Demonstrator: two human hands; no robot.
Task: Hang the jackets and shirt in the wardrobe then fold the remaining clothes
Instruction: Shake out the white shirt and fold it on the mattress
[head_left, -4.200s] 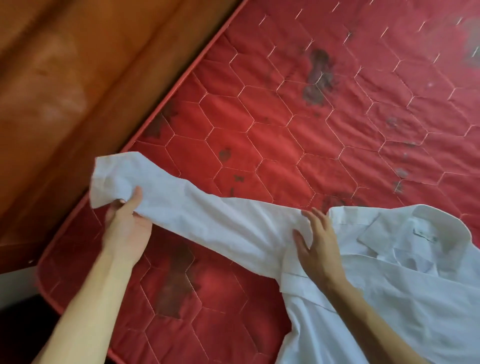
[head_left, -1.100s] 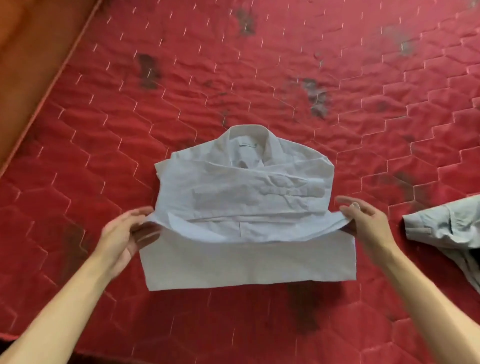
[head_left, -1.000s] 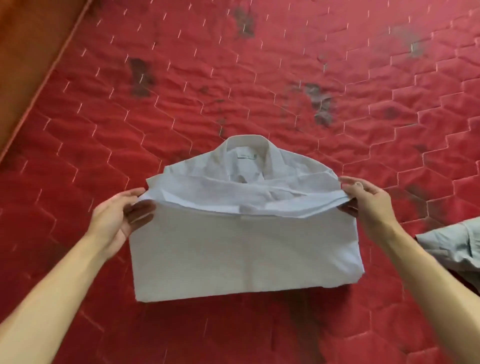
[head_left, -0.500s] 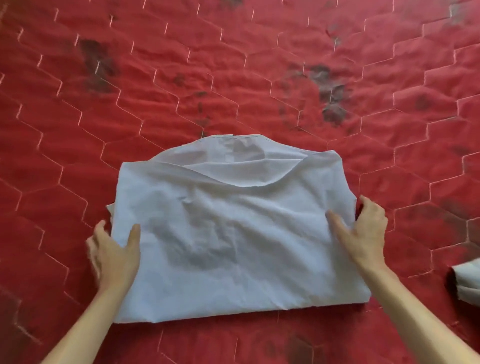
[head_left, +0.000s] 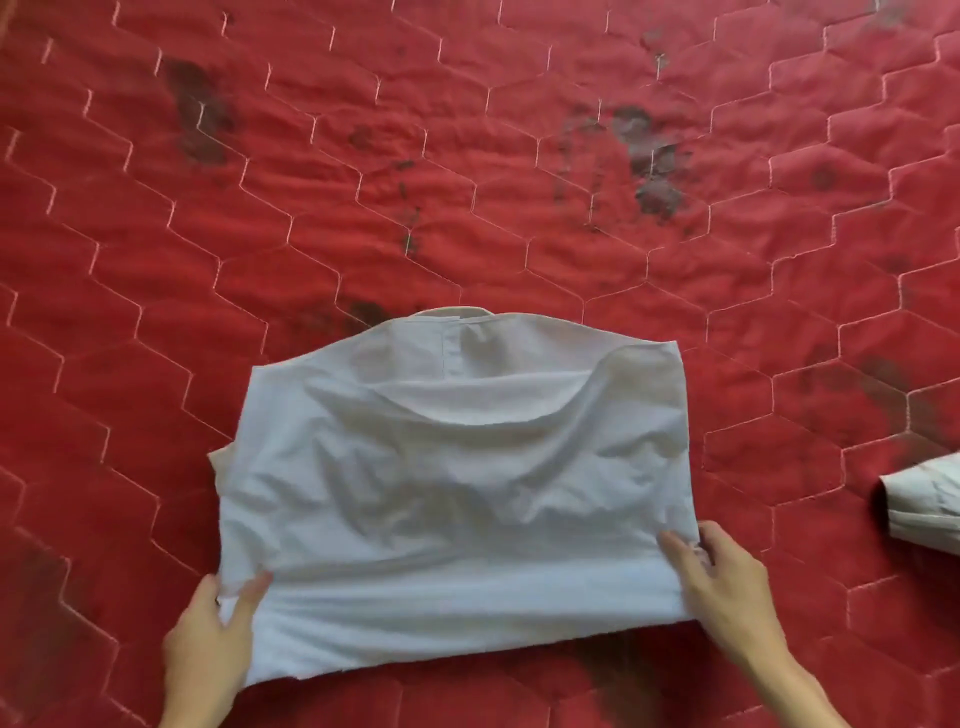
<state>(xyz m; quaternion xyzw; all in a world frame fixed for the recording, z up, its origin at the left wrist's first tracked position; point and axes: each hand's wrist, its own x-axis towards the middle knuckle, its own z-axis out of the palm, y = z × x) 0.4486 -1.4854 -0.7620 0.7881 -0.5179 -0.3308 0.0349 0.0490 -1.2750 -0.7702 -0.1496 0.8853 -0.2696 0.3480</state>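
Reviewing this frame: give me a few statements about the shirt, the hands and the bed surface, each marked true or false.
1. The white shirt lies folded on the red quilted mattress. True.
2. Only the right hand holds the shirt. False: the left hand grips its other near corner too.
3. A pale garment lies at the right edge of the view, apart from the shirt. True.
4. The collar lies fully exposed on top. False: folded cloth covers it, and only a rim shows at the far edge.
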